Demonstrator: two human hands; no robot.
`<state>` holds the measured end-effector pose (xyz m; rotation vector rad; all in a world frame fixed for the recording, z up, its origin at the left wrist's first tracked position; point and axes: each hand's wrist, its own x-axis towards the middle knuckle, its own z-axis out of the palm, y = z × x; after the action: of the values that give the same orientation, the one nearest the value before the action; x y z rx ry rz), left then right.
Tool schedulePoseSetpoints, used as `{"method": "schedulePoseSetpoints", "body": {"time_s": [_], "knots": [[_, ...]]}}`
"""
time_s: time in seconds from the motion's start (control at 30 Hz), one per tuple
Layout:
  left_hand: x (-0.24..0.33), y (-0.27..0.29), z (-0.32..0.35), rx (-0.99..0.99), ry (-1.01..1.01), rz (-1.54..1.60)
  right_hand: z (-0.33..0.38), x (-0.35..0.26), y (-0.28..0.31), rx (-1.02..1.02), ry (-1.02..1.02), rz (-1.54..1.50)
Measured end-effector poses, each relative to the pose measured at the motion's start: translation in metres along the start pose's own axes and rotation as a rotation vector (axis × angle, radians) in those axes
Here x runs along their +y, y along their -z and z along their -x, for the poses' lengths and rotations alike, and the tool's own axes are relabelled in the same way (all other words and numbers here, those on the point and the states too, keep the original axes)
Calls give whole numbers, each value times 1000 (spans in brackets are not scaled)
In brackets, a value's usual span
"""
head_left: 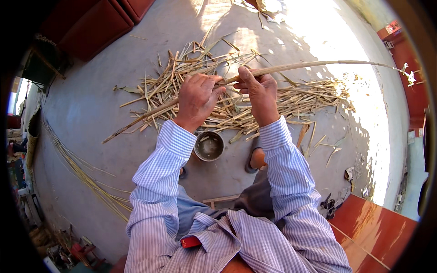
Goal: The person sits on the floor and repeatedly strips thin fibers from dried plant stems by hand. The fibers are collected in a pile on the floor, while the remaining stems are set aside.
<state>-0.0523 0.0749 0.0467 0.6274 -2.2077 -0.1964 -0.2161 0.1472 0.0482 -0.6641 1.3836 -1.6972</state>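
A long, thin dried plant stalk (314, 65) stretches across in front of me, its left end low and its right end reaching far out. My left hand (199, 98) is closed around it left of the middle, back of the hand up. A short gap away, my right hand (260, 93) grips the same stalk, thumb on top. Under both hands a loose heap of cut dry stalks and leaf strips (287, 102) spreads over the floor. Between my forearms stands a round metal bowl (209, 146) with a little liquid and some bits in it.
Long thin canes (86, 176) lie on the floor at the left. A dark red sofa (93, 32) stands at the far left. Red-brown tiles (368, 227) cover a step at the lower right. Bright sunlight falls across the floor (378, 150) on the right.
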Motion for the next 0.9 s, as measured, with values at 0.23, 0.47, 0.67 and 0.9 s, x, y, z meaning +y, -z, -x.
{"method": "schedulePoseSetpoints", "body": {"time_s": [0.23,0.47,0.67,0.9], "knots": [[-16,39,-11,411,754,827,-6,6,2,99,10,38],[-111,86,29,-13,257,-606,-16,-7,24,166,58,102],[-47,40,7,-109,9,-70,-19,-12,23,218,55,84],[-28,25,10,-160,293,260,-17,-15,30,227,18,61]]}}
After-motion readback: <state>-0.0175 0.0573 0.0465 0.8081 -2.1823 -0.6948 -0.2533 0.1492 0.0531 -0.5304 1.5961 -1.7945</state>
